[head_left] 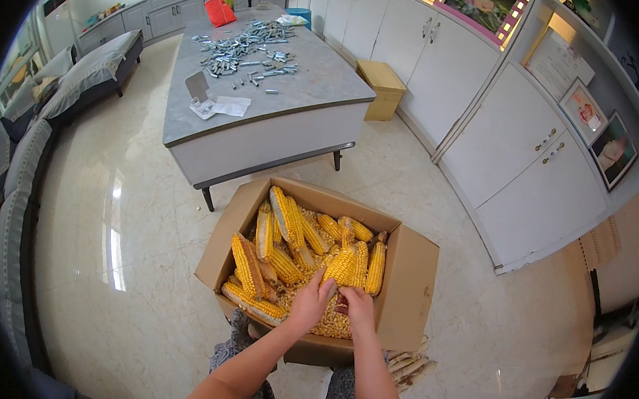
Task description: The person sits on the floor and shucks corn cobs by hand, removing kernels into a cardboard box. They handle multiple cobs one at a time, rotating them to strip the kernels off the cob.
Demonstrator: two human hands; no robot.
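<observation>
Above an open cardboard box (411,278), an ear of corn (341,265) is held with its lower end toward me. My left hand (312,301) grips the ear from the left side. From the right, my right hand (358,308) has its fingers curled in at the ear's lower end, where something small and reddish shows between the hands. Several yellow ears of corn (251,267) lie along the left and far sides of the box. Loose kernels (334,323) cover the bottom below my hands, and parts of them are hidden by my fingers.
Beyond the box stands a grey table (288,110) with a heap of metal parts (248,47) and a red bag (219,12). Bare cobs (408,367) lie on the floor at the box's right. A wooden box (381,90) stands by white cabinets (444,75); a sofa (24,181) lines the left.
</observation>
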